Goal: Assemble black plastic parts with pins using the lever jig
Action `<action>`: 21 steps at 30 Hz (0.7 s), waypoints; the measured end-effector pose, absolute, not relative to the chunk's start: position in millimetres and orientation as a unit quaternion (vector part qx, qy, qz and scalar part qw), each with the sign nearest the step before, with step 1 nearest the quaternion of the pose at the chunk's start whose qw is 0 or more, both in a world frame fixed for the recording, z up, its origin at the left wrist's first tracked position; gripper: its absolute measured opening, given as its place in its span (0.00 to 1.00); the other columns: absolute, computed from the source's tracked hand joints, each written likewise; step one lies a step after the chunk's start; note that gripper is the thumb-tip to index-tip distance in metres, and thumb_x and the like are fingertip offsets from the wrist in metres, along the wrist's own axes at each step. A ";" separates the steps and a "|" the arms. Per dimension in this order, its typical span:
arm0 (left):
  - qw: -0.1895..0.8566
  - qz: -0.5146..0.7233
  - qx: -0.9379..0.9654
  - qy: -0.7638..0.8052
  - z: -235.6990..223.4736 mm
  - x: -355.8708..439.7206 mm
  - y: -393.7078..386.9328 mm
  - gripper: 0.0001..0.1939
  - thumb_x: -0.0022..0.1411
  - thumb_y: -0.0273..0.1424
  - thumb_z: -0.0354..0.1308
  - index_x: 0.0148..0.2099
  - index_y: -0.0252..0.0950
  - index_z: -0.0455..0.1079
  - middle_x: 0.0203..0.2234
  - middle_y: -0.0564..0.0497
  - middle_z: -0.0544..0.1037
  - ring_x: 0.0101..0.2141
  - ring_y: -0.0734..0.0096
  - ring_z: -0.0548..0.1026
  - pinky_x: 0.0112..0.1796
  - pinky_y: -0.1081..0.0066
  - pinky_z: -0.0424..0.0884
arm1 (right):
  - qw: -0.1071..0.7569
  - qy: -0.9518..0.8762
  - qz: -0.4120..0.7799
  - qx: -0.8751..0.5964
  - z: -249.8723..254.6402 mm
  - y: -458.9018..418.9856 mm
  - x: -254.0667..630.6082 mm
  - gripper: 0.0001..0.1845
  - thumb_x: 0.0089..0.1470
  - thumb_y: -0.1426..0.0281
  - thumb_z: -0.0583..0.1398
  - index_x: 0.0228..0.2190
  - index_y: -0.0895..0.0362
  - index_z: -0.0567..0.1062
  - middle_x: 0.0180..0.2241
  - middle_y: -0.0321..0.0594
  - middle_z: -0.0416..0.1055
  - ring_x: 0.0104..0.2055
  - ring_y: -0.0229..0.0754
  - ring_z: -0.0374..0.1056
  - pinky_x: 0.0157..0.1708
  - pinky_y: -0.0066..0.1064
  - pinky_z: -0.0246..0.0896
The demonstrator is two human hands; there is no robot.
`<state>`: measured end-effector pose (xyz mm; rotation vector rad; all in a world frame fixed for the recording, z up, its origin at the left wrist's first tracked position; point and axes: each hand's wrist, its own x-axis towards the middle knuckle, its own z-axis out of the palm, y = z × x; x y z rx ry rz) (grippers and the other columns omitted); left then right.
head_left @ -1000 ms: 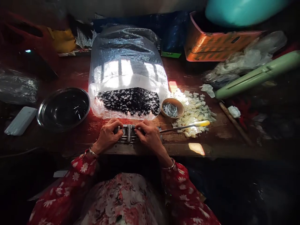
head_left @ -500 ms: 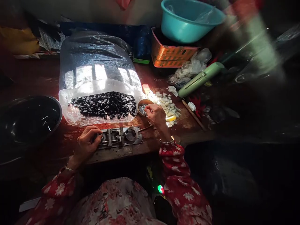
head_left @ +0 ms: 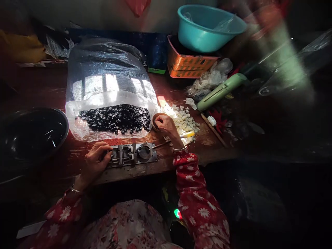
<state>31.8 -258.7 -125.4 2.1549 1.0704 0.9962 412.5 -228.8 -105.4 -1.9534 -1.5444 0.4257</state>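
A metal jig (head_left: pixel 132 154) with a spring-loaded clamp and a round seat lies along the table's front edge. My left hand (head_left: pixel 97 159) is closed at its left end, thumb and fingers pinching a part there. My right hand (head_left: pixel 166 126) reaches into a small round dish (head_left: pixel 155 118), its fingertips pinched together. The hand hides most of the dish's inside, and I cannot make out what is between the fingers. Left of the dish, black round caps (head_left: pixel 116 117) spill from a translucent woven sack (head_left: pixel 111 69). Cream-coloured small parts (head_left: pixel 185 119) are heaped beside my right hand.
A yellow-handled tool (head_left: pixel 188 134) lies below my right wrist. A dark basin (head_left: pixel 33 135) stands at left. Behind are an orange basket (head_left: pixel 192 65) with a turquoise basin (head_left: pixel 210 31) on top, plastic bags (head_left: pixel 215 76), a green cylinder (head_left: pixel 221 91) and a wooden stick (head_left: pixel 213 129).
My right hand has moved a little left and its fingers sit deeper in the dish, covering more of it. My left hand stays at the jig. The view has shifted slightly.
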 end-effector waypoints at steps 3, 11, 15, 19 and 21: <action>0.265 0.366 0.798 0.399 -125.2 31.9 -258.8 0.05 0.70 0.33 0.60 0.46 0.42 0.76 0.46 0.49 0.79 0.51 0.62 0.78 0.55 0.61 0.76 | 0.341 -0.565 0.167 -0.732 -103.6 -233.5 414.6 0.13 0.57 0.63 0.57 0.30 0.57 0.79 0.33 0.42 0.79 0.33 0.42 0.70 0.36 0.32 0.64; 0.266 0.375 0.792 0.401 -122.8 33.4 -258.7 0.05 0.70 0.34 0.60 0.45 0.42 0.76 0.46 0.49 0.80 0.50 0.62 0.78 0.53 0.61 0.77 | 0.487 -0.476 0.227 -0.696 -97.1 -243.9 411.0 0.18 0.53 0.56 0.60 0.32 0.57 0.80 0.33 0.42 0.78 0.36 0.44 0.70 0.41 0.35 0.65; 0.267 0.383 0.796 0.385 -125.8 32.3 -258.2 0.05 0.70 0.32 0.60 0.46 0.42 0.76 0.45 0.49 0.79 0.50 0.62 0.78 0.54 0.60 0.76 | 0.508 -0.459 0.223 -0.694 -95.4 -246.6 410.3 0.18 0.52 0.54 0.61 0.33 0.56 0.79 0.35 0.42 0.77 0.37 0.44 0.68 0.40 0.35 0.65; 0.268 0.380 0.795 0.389 -126.6 31.6 -258.4 0.05 0.70 0.32 0.60 0.47 0.42 0.76 0.46 0.49 0.79 0.51 0.62 0.78 0.54 0.61 0.75 | 0.527 -0.448 0.244 -0.680 -93.4 -248.5 410.6 0.17 0.51 0.55 0.62 0.34 0.56 0.78 0.33 0.41 0.76 0.33 0.42 0.65 0.36 0.34 0.62; 0.266 0.377 0.798 0.389 -125.8 31.6 -258.8 0.06 0.70 0.32 0.60 0.47 0.41 0.76 0.46 0.48 0.79 0.51 0.63 0.78 0.54 0.62 0.75 | 0.537 -0.440 0.250 -0.675 -92.8 -248.9 410.9 0.17 0.50 0.56 0.63 0.35 0.57 0.79 0.32 0.39 0.75 0.32 0.40 0.64 0.34 0.33 0.61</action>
